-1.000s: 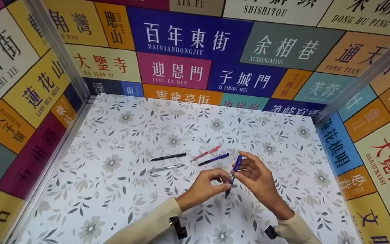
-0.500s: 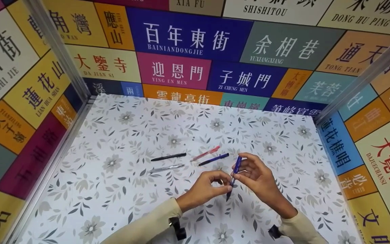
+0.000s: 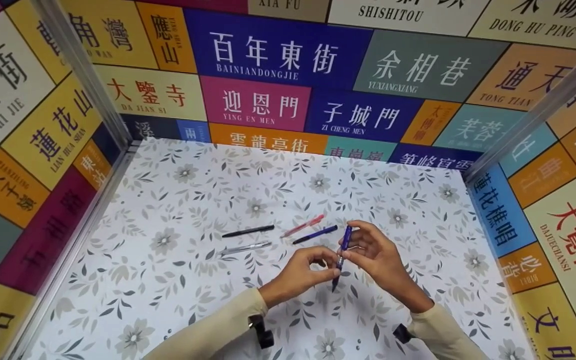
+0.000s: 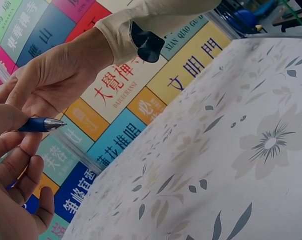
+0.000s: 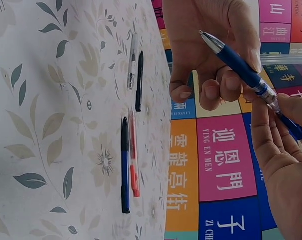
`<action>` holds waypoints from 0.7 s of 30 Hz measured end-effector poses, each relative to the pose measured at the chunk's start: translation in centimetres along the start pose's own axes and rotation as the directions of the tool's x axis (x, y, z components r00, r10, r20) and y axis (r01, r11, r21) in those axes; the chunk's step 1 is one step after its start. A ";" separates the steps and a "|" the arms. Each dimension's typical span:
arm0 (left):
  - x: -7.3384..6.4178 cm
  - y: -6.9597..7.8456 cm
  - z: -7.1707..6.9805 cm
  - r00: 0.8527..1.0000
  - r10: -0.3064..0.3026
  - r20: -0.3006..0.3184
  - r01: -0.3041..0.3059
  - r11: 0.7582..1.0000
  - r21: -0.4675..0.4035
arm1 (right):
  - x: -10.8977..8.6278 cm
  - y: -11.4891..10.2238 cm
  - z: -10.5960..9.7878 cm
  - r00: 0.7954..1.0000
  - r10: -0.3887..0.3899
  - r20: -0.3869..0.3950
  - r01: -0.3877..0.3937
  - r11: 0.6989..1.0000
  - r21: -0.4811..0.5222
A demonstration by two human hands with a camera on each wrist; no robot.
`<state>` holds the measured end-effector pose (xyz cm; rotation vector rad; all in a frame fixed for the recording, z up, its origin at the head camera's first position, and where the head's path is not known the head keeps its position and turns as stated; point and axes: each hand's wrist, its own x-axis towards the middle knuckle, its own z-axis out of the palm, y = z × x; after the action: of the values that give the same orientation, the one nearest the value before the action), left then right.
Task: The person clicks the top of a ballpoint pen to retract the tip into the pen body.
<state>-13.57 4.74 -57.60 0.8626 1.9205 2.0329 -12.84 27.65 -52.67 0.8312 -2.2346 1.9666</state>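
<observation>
Both hands hold one blue ballpoint pen (image 3: 346,240) above the table, its silver tip pointing down. My left hand (image 3: 302,272) pinches the lower barrel between thumb and fingers, near the dark blue grip (image 5: 238,65). Higher up, my right hand (image 3: 382,262) grips the clear middle and blue upper part. In the left wrist view, the pen's tip (image 4: 53,124) sticks out past the left fingers, and the right hand (image 4: 61,75) is behind it. The right wrist view shows the left thumb lying along the grip, with the fingers beneath.
Beyond the left hand lie a black pen (image 3: 248,231), a clear pen (image 3: 247,248), a red pen (image 3: 303,226) and a blue pen with a black end (image 3: 315,234). They rest on a floral tabletop (image 3: 208,295). Printed panels (image 3: 278,45) wall in the back and both sides.
Both hands and the pen have shifted slightly up and to the left in the head view since half a second ago. Each hand keeps its hold; the pens on the table stay put.
</observation>
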 end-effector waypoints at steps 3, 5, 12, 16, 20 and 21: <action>0.0 -0.1 -0.2 1.000 -0.001 -0.007 0.001 1.000 -0.001 | 0.3 0.2 0.1 1.000 0.004 0.009 -0.004 1.000 -0.001; 0.0 -0.2 -0.4 1.000 -0.004 -0.015 0.004 1.000 -0.005 | 0.5 0.4 0.1 1.000 0.008 0.009 -0.008 1.000 0.000; 0.1 -0.4 -0.5 0.999 -0.023 -0.040 0.023 1.000 -0.013 | 1.1 0.8 0.2 1.000 0.000 -0.008 -0.001 1.000 -0.026; 0.1 -0.5 -0.6 0.998 -0.030 -0.062 0.029 0.999 -0.013 | 1.5 0.8 0.4 1.000 0.012 -0.015 -0.013 1.000 -0.020; 0.0 -0.6 -0.7 0.996 -0.035 -0.077 0.034 0.999 -0.006 | 1.6 1.0 0.5 1.000 0.025 -0.018 -0.025 1.000 -0.018; 0.0 -0.7 -0.7 0.996 -0.036 -0.078 0.036 0.999 -0.005 | 1.7 1.1 0.5 0.999 0.028 -0.017 -0.028 0.999 -0.020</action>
<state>-14.11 4.22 -58.23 0.7527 1.9576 2.0776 -14.55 26.65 -53.11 0.7829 -2.2655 1.9518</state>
